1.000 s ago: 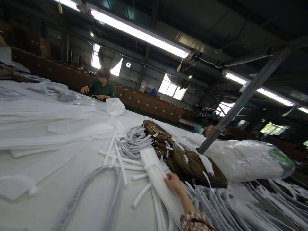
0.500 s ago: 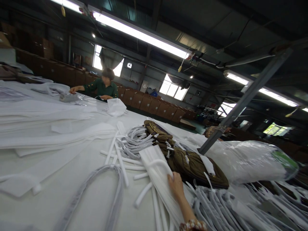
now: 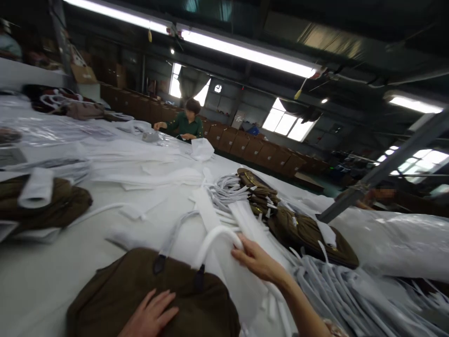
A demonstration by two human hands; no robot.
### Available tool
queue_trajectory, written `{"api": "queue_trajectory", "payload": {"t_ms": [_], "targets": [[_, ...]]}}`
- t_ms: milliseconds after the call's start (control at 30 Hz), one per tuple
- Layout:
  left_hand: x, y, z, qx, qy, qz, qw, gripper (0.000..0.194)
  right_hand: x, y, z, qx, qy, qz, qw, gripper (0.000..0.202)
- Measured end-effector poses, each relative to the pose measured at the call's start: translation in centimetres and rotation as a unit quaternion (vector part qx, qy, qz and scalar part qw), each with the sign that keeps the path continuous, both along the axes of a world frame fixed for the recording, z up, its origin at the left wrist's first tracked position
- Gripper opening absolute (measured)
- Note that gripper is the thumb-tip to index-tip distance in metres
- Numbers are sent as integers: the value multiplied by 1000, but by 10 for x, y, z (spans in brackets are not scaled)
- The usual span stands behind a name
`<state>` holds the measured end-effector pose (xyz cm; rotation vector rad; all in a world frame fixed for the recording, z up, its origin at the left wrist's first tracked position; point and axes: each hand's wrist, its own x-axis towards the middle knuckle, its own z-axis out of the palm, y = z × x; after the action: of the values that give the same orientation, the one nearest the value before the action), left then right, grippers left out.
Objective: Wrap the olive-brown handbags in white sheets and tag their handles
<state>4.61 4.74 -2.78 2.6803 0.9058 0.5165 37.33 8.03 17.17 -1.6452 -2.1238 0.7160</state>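
Observation:
A dark brown handbag (image 3: 122,285) lies on the white table in front of me. My left hand (image 3: 152,314) rests on it, fingers spread. Its handle, wrapped in grey-white (image 3: 171,236), rises from two dark leather tabs. A bent white foam tube (image 3: 219,230) arches from near the right tab to my right hand (image 3: 254,259), whose thumb and fingers are closed on its end. A thin white sheet (image 3: 242,292) hangs below that hand; whether the fingers also hold it is unclear.
Brown bags (image 3: 293,224) and coiled wrapped handles (image 3: 228,189) lie ahead right, beside a slanted metal post (image 3: 386,161). Another brown bag (image 3: 66,201) bears a white roll at left. Wrapped strips (image 3: 336,290) are piled at right. A co-worker (image 3: 189,124) is across the table.
The view has swung left. The brown handbag and my left hand on it have come into view. My right hand has brought the white foam tube off the pile towards the bag.

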Motion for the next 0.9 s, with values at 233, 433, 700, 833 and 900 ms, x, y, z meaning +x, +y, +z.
{"api": "queue_trajectory", "payload": {"t_ms": [233, 433, 700, 833, 900], "targets": [[-17, -33, 20, -36, -221, 75, 972, 16, -142, -37, -113, -14, -107, -21, 994, 13], [-14, -20, 40, -90, -137, 83, 983, 49, -135, -40, -138, 182, 1, -128, 975, 36], [0, 13, 46, -61, 76, 57, 994, 26, -156, -40, -115, 162, 34, -233, 958, 51], [4, 12, 34, -24, 96, 64, 993, 24, -176, -40, -131, 171, 68, -258, 948, 48], [5, 9, 31, -7, 97, 71, 993, 23, -183, -42, -140, 168, 58, -279, 944, 46]]}}
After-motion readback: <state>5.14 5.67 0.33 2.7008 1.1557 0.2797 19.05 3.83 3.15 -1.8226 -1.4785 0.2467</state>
